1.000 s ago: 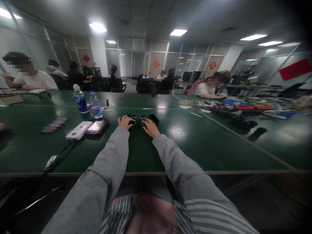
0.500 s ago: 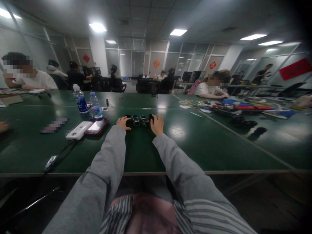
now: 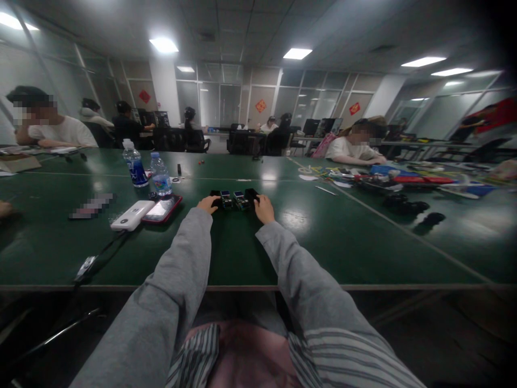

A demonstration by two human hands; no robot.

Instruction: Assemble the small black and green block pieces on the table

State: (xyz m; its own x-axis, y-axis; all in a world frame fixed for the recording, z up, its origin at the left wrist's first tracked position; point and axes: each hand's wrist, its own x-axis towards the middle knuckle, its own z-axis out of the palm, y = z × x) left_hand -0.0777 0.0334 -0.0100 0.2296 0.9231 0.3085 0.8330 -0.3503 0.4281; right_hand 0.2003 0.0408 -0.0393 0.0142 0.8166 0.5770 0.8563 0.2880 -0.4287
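Both my arms in grey sleeves reach out over the green table (image 3: 323, 242). My left hand (image 3: 208, 204) rests with curled fingers against the left end of a row of small black devices (image 3: 235, 199) with bluish tops. My right hand (image 3: 264, 208) sits at the right end of the row, fingers bent on a black block (image 3: 252, 194). What the fingers grip is too small to make out.
A white power bank (image 3: 132, 215) and a red-cased phone (image 3: 162, 209) lie to the left, two water bottles (image 3: 147, 170) behind them. A cable (image 3: 86, 265) runs to the front edge. Black items (image 3: 404, 207) and colourful clutter (image 3: 396, 177) lie right. People sit around the tables.
My hands moved apart from the two middle devices to the outer ends of the row. The row now sits lined up between them. A person in the far right background walked right.
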